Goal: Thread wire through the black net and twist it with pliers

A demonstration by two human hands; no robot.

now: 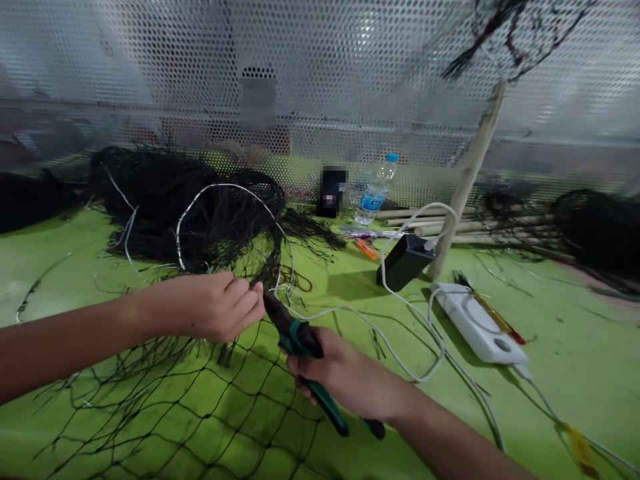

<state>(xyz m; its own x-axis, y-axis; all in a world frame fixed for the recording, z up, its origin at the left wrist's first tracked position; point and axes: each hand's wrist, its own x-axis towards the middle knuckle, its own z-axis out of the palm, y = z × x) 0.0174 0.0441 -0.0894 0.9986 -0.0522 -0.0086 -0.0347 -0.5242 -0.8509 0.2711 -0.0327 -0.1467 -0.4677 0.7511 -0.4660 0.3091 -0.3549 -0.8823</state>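
Observation:
My left hand (225,308) is closed, with its fingertips pinching dark strands of a black net (250,393). My right hand (345,373) wraps round pliers (299,335) with black and teal handles. The pliers' jaws reach the strands right beside my left fingertips; whether they bite on a strand I cannot tell. A thin wire loop (225,187) arches up behind my left hand, and its lower end is hidden there. Knotted mesh spreads over the green surface below both hands.
Behind lies a heap of black netting (165,200). A water bottle (374,190), a black charger (406,261) with a white cable, and a white power strip (480,323) stand to the right. A wooden pole (470,180) rises before the perforated metal panel (320,80), near several sticks.

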